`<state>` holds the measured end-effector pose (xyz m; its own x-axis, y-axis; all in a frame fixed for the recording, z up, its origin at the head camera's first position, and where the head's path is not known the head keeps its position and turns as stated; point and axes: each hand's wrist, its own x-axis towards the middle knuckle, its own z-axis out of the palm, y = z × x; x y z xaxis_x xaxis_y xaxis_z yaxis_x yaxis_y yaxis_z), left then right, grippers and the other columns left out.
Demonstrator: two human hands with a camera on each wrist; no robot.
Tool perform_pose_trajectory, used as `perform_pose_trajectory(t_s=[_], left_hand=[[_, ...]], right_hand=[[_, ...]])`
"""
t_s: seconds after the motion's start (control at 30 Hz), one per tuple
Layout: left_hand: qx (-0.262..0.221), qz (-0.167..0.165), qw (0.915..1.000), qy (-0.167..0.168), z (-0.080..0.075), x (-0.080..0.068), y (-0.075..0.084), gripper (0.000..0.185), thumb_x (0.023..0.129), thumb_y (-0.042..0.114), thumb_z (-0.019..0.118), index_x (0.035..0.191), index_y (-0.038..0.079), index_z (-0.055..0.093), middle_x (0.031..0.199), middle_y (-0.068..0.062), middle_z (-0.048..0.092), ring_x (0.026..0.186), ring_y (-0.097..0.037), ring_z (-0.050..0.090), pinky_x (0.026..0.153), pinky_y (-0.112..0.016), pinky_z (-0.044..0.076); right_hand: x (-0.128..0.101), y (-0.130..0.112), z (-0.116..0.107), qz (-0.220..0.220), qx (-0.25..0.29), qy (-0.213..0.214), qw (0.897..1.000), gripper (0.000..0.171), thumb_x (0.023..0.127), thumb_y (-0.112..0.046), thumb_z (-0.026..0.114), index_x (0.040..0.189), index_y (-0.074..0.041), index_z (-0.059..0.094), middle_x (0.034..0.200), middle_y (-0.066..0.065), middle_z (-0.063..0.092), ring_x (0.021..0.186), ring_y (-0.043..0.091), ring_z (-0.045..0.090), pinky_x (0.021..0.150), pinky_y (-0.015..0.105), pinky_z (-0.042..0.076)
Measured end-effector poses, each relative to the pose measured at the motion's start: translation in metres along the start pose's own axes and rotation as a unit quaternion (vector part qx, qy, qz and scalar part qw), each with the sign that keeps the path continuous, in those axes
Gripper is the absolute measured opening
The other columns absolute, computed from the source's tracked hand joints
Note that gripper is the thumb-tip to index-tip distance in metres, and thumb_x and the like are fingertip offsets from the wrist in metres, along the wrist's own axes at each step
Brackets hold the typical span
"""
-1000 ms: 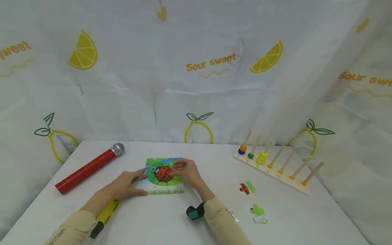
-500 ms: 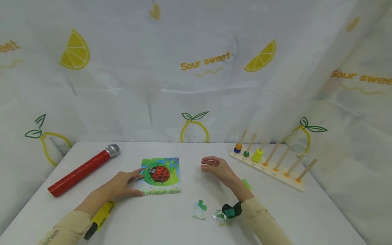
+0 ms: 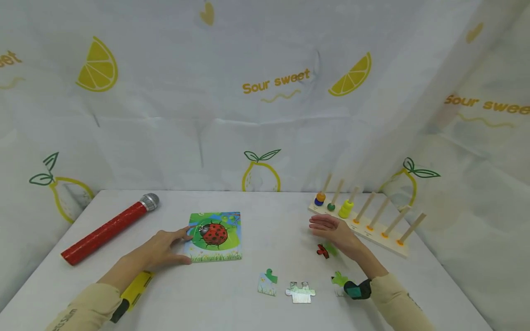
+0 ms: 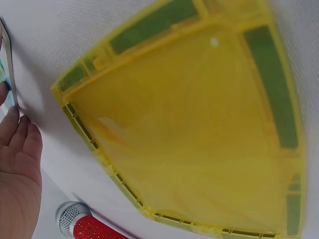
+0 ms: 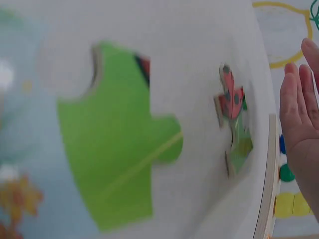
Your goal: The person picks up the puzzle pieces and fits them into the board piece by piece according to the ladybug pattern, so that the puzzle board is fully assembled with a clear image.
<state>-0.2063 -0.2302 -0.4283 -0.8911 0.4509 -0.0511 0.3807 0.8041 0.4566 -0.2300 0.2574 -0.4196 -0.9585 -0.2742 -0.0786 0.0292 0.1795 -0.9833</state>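
My left hand rests at the left side of a square ladybug jigsaw puzzle, its fingertips touching the edge and the thumb by the lower left corner. In the left wrist view, that hand reaches the puzzle with extended fingers. My right hand hovers over the right part of the table with nothing in it. Below its fingers lies a red-and-green jigsaw piece. In the right wrist view, a blurred green piece is close to the camera, and the red-and-green piece lies farther off.
More jigsaw pieces lie along the table's front right. Behind the right hand stands a wooden peg board with coloured beads. A red microphone lies at the left. Under the left wrist is a yellow see-through panel.
My right hand has left the puzzle's right side and moved to the right, uncovering the loose pieces near the front. My left hand has stayed at the puzzle. The head view has turned slightly right.
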Motion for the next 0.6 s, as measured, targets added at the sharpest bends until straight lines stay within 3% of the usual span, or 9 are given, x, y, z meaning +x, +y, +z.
perform_pose_trajectory(t_s=[0.33, 0.6], left_hand=[[-0.001, -0.006, 1.0, 0.001, 0.001, 0.0, 0.0, 0.079, 0.075, 0.057, 0.072, 0.133, 0.006, 0.055, 0.138, -0.019, 0.051, 0.125, -0.042, 0.046, 0.101, -0.058, 0.039], [0.0, -0.018, 0.9998, -0.004, 0.002, 0.0, 0.0, 0.08, 0.074, 0.056, 0.074, 0.136, 0.008, 0.053, 0.138, -0.02, 0.051, 0.123, -0.042, 0.048, 0.099, -0.058, 0.04]], right_hand=[[-0.021, 0.022, -0.047, 0.014, -0.06, -0.011, 0.998, 0.054, 0.091, -0.012, 0.066, 0.136, 0.008, 0.042, 0.136, 0.026, 0.05, 0.11, 0.007, 0.061, 0.089, 0.019, 0.049], [-0.026, 0.033, -0.059, 0.005, -0.046, -0.09, 0.995, 0.057, 0.084, 0.002, 0.069, 0.133, 0.014, 0.042, 0.134, 0.029, 0.05, 0.114, 0.008, 0.059, 0.093, 0.023, 0.048]])
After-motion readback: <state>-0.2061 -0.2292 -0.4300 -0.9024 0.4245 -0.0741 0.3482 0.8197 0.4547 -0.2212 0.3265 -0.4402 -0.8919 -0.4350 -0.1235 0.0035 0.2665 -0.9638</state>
